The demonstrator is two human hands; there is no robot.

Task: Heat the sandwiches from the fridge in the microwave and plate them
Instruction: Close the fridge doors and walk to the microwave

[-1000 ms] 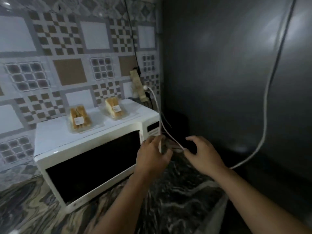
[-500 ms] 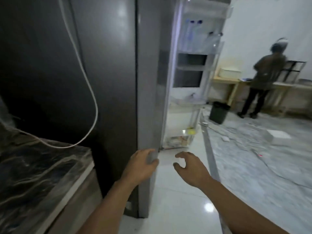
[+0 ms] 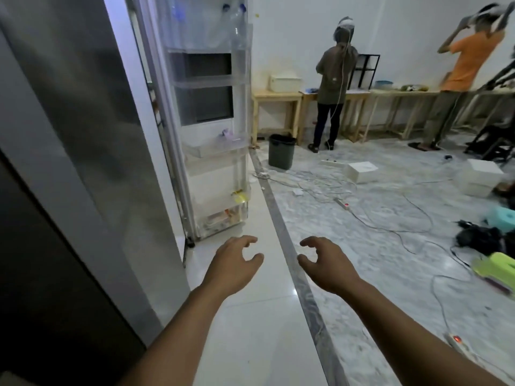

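Observation:
The grey fridge (image 3: 92, 129) fills the left of the view. Its door (image 3: 211, 115) stands swung open ahead, with clear shelves that hold bottles at the top and small packets at the bottom. My left hand (image 3: 234, 263) hovers over the white floor just right of the fridge's side, fingers curled apart and holding nothing. My right hand (image 3: 326, 263) floats beside it, open too and empty. Neither hand touches the fridge. No sandwiches, microwave or plate are in view.
A dark bin (image 3: 281, 150) stands past the door. Cables and a power strip (image 3: 342, 203) trail over the marble floor on the right, with white boxes (image 3: 361, 171) and bags. Two people stand at wooden tables (image 3: 278, 96) along the far wall.
The view has swung right from the microwave and counter toward the open fridge door. My left hand has come off the fridge's edge; both hands now hang free over the floor.

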